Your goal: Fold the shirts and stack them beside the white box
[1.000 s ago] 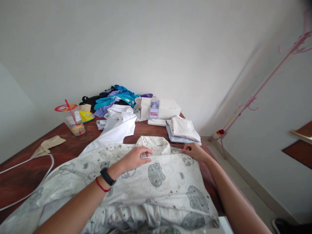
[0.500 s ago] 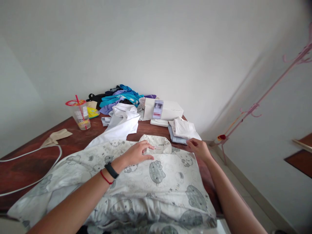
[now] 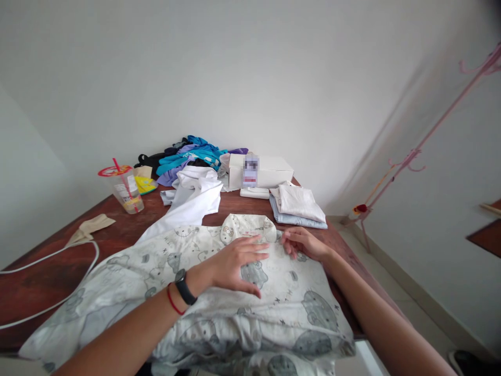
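Observation:
A white collared shirt with grey cat-face prints lies spread over the near part of the table, its lower edge hanging over the front. Its collar points away from me. My left hand is open above the middle of the shirt, fingers spread and thumb apart, holding nothing. Just right of the collar, my right hand hovers low over or touches the shirt's shoulder. Its fingers are loosely bent and slightly apart, with no cloth visibly gripped.
Folded clothes lie beyond my right hand, near a white box. A white garment and a heap of coloured clothes are further back. Left are a plastic cup, beige cloth and white cable. A pink stand leans right.
My right hand has moved left from the shirt's far right corner towards the collar. My left hand has come nearer and slightly right, its fingers spreading over the shirt.

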{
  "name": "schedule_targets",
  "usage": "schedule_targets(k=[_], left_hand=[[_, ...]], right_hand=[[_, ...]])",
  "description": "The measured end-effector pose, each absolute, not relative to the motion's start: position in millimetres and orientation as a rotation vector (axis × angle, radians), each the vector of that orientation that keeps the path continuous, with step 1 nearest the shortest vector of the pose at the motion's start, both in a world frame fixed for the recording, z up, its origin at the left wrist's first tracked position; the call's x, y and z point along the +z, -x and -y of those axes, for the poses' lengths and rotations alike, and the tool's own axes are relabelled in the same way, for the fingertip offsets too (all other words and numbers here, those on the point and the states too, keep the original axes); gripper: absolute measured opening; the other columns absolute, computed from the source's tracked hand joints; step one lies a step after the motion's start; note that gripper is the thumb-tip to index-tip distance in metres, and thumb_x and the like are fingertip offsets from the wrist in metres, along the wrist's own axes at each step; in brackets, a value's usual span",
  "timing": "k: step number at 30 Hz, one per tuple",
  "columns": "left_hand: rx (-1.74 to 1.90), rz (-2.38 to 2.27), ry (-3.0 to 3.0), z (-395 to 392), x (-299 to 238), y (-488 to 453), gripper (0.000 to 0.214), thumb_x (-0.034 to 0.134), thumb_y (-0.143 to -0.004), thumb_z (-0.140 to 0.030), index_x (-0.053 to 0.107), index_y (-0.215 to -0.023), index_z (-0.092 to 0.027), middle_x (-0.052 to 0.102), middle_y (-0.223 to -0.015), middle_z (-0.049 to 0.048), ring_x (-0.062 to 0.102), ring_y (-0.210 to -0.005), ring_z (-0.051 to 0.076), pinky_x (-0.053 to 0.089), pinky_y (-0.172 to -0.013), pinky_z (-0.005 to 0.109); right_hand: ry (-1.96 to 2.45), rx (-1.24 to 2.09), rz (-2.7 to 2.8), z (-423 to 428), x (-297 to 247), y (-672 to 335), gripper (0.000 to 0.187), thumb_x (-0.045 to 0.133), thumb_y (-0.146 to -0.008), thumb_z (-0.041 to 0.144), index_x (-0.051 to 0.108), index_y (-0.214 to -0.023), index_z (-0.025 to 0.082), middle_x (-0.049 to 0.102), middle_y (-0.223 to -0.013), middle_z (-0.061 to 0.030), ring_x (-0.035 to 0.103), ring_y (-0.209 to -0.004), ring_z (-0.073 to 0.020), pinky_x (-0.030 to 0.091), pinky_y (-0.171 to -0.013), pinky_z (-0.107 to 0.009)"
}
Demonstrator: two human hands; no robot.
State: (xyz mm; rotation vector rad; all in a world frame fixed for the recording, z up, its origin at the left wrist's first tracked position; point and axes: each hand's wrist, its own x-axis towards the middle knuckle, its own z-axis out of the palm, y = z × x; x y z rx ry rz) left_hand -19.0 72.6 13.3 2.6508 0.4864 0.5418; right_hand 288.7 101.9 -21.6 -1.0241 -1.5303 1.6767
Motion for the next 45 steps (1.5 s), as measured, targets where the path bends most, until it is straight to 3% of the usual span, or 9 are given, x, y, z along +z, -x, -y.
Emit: schedule_targets(k=[6, 12, 19, 26, 30, 34, 40, 45], left_hand=[[0.392, -0.354, -2.681, -55, 3, 6, 0.094, 0.074, -0.075, -0.069, 0.046, -0.152, -0.022, 0.042, -0.158, 0.0125, 0.028, -0.151, 0.037, 0.019, -0.124, 0.054], [0.256, -0.460, -2.671, -53, -2, 7, 0.097, 0.073, -0.074, -0.072, 0.045, -0.153, -0.024, 0.024, -0.166, 0.0120, 0.019, -0.153, 0.039, 0.018, -0.124, 0.055], [0.283, -0.459, -2.678, -53, -4, 7, 0.099, 0.071, -0.072, -0.075, 0.044, -0.153, -0.026, 0.026, -0.165, 0.0111, 0.021, -0.153, 0.039, 0.016, -0.125, 0.056], [0.271, -0.468, -2.673, -55, -5, 6, 0.088, 0.063, -0.081, -0.075, 0.046, -0.153, -0.027, 0.027, -0.165, 0.0097, 0.019, -0.153, 0.037, 0.015, -0.125, 0.054], [0.271, -0.493, -2.686, -55, -5, 7, 0.073, 0.053, -0.092, -0.068, 0.044, -0.153, -0.030, 0.026, -0.166, 0.0064, 0.018, -0.155, 0.032, 0.014, -0.126, 0.050], [0.328, -0.499, -2.687, -52, -7, 5, 0.066, 0.050, -0.097, -0.060, 0.044, -0.154, -0.026, 0.028, -0.165, 0.0092, 0.021, -0.154, 0.031, 0.019, -0.125, 0.051], [0.373, -0.651, -2.569, -53, -3, 18, 0.059, 0.054, -0.097, -0.055, 0.055, -0.146, -0.023, 0.032, -0.163, 0.0101, 0.030, -0.151, 0.030, 0.027, -0.123, 0.045], [0.267, -1.034, -2.521, -43, -6, 80, 0.063, 0.048, -0.096, -0.065, 0.055, -0.146, -0.028, 0.039, -0.160, 0.0079, 0.036, -0.148, 0.032, 0.035, -0.119, 0.047]], right_hand=[[0.950, 1.704, 1.434, -105, -21, -292, 0.035, 0.066, -0.089, 0.050, 0.068, -0.090, 0.015, 0.067, -0.069, -0.0026, 0.059, -0.052, -0.0109, 0.046, -0.048, -0.021], [0.979, 1.715, 1.399, -105, -19, -293, 0.034, 0.069, -0.085, 0.050, 0.068, -0.088, 0.016, 0.066, -0.070, -0.0029, 0.058, -0.055, -0.0115, 0.048, -0.052, -0.022], [0.979, 1.714, 1.398, -105, -19, -293, 0.034, 0.068, -0.087, 0.050, 0.068, -0.089, 0.016, 0.066, -0.071, -0.0023, 0.058, -0.055, -0.0109, 0.049, -0.053, -0.022], [0.949, 1.730, 1.411, -106, -21, -295, 0.032, 0.069, -0.087, 0.047, 0.068, -0.093, 0.016, 0.066, -0.073, -0.0021, 0.059, -0.058, -0.0111, 0.050, -0.055, -0.022], [1.017, 1.654, 1.424, -107, -25, -291, 0.035, 0.071, -0.085, 0.050, 0.066, -0.093, 0.017, 0.065, -0.072, -0.0013, 0.058, -0.057, -0.0107, 0.048, -0.053, -0.021], [1.225, 1.379, 1.619, -101, -18, -278, 0.037, 0.065, -0.086, 0.055, 0.063, -0.086, 0.018, 0.065, -0.070, -0.0010, 0.056, -0.056, -0.0118, 0.046, -0.051, -0.023], [1.394, 0.408, 2.110, -41, 19, -260, 0.023, 0.053, -0.095, 0.034, 0.067, -0.083, 0.019, 0.069, -0.081, -0.0041, 0.061, -0.074, -0.0173, 0.049, -0.067, -0.028], [1.436, 0.207, 2.151, 53, 16, -263, 0.019, 0.054, -0.098, 0.035, 0.063, -0.088, 0.021, 0.067, -0.090, -0.0052, 0.064, -0.084, -0.0198, 0.053, -0.077, -0.033]])
